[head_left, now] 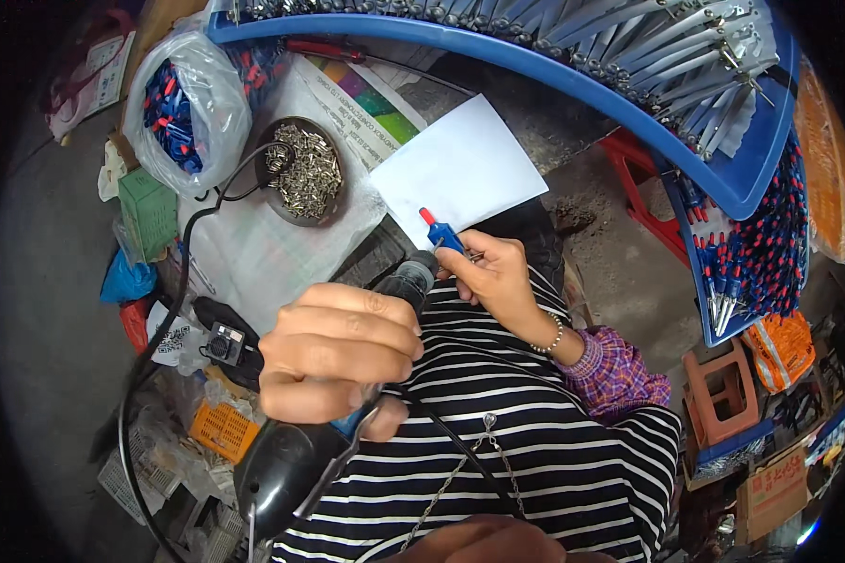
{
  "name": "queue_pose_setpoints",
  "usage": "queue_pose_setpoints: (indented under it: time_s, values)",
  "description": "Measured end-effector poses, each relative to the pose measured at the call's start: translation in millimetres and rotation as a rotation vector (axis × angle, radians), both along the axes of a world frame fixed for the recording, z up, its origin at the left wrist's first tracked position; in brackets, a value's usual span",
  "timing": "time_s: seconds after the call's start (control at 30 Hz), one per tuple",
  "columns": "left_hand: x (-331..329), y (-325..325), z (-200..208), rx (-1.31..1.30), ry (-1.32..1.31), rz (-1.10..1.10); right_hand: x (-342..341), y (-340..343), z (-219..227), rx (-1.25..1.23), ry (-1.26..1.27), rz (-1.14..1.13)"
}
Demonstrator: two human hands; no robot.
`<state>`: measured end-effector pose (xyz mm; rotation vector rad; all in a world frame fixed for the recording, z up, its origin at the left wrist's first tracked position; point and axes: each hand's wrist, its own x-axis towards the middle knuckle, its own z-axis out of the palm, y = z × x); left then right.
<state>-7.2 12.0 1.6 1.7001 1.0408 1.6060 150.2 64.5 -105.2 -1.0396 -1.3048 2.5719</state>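
My left hand is wrapped round a black electric screwdriver, whose body slants from the lower left up toward my right hand. Its dark nose meets a small blue plastic piece with a red tip. That piece is pinched between the thumb and fingers of my right hand, which wears a beaded bracelet. A bit of metal shows beside the fingers. The exact contact between nose and piece is hidden. Just beyond lies a white sheet. Left of it, a round bowl holds many small metal parts.
A blue tray of metal-ended parts spans the far side. Another blue tray at right holds many blue-and-red pieces. A clear bag of similar pieces stands far left. A black cord loops down the left, near an orange basket.
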Motion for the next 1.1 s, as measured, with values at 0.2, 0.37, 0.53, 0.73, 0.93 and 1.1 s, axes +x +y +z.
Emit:
queue_pose_setpoints:
  time_s: [0.2,0.37,0.53,0.73,0.93,1.1]
  values:
    - [16.4,10.5,2.6,-0.004,-0.032,0.071,-0.2,-2.5,-1.0,0.017,-0.003,-0.003]
    - [12.9,10.7,3.3,-0.022,0.041,0.023,-0.3,-5.0,-0.8,0.025,0.032,-0.046]
    - [12.4,11.6,-0.2,0.001,0.034,0.054,-0.1,-3.8,-0.7,0.022,0.021,-0.032]
    - [18.7,8.9,-4.8,0.064,-0.076,0.148,-0.2,-2.8,0.0,0.03,0.01,-0.029]
    - [7.3,0.3,0.9,0.013,-0.005,0.122,-1.2,-4.1,-3.2,-0.001,-0.018,-0.042]
    - [13.1,-23.5,20.9,-0.063,-0.448,0.501,-1.2,5.4,13.2,-0.124,-0.018,-0.003]
